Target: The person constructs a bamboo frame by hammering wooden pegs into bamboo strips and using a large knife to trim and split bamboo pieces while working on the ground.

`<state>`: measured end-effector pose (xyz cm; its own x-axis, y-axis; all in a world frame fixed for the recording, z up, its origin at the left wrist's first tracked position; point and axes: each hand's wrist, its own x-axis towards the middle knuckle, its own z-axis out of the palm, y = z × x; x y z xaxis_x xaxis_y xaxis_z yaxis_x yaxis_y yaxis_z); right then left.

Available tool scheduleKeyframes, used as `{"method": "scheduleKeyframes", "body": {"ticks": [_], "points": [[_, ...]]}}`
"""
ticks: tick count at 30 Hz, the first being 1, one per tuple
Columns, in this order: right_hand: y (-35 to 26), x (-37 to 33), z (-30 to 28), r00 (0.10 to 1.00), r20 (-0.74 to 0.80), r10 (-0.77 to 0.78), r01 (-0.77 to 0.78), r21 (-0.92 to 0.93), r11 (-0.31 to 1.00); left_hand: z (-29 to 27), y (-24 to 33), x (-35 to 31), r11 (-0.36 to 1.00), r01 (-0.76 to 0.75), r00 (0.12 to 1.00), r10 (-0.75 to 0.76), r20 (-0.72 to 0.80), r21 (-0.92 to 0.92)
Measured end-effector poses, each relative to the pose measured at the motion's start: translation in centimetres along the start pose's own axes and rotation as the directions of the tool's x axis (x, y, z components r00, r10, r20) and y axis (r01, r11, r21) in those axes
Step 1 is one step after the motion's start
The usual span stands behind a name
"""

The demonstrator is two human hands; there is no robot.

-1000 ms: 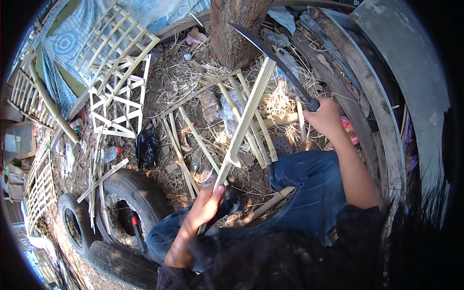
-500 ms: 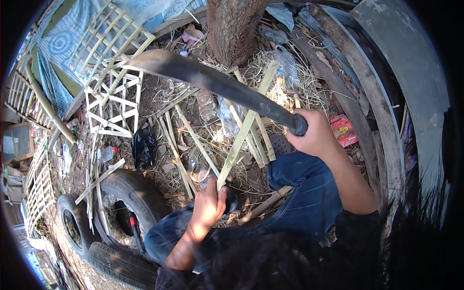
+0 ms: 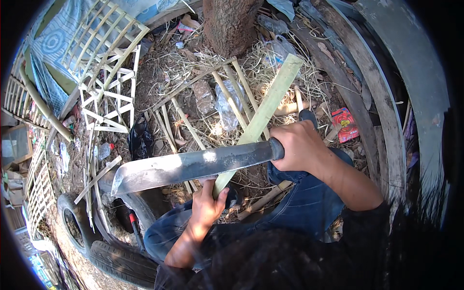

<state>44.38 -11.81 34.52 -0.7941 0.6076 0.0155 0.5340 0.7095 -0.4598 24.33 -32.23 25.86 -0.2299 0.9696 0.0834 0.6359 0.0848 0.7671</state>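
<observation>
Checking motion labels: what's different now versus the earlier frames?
The right hand has brought the machete nearer the body; its blade, earlier pointing away, now points left, crossing over the pale strip in view. Contact is unclear. The strip's far end has swung right. Nothing taken or let go: the left hand still grips the strip's near end. Tree trunk unchanged.

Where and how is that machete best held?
Best by its dark handle, coming from the person's right: the long blade points left and passes over the pale strip in view, so the handle end likely offers the safest grip. The right hand is wrapped around it there. Avoid the left side, where the left hand grips the strip near the blade.
</observation>
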Motion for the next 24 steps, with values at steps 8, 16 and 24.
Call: {"method": "scheduleKeyframes", "body": {"ticks": [8, 16, 24], "points": [[1.2, 0.8, -1.5, 0.975, -0.205, 0.083, -0.104, -0.093, 0.99, -1.5, 0.5, 0.7, 0.989, 0.123, 0.991, -0.117, 0.07, -0.086], [2.9, 1.0, -2.6, 0.913, -0.381, 0.146, -0.253, -0.247, 0.935, -2.6, 0.4, 1.2, 0.984, 0.162, 0.986, -0.159, 0.046, -0.073], [11.0, -1.5, -5.3, 0.472, -0.61, 0.637, -0.664, 0.229, 0.712, -2.5, -1.1, 0.8, 0.992, 0.082, 0.995, -0.087, -0.052, -0.099]]}}
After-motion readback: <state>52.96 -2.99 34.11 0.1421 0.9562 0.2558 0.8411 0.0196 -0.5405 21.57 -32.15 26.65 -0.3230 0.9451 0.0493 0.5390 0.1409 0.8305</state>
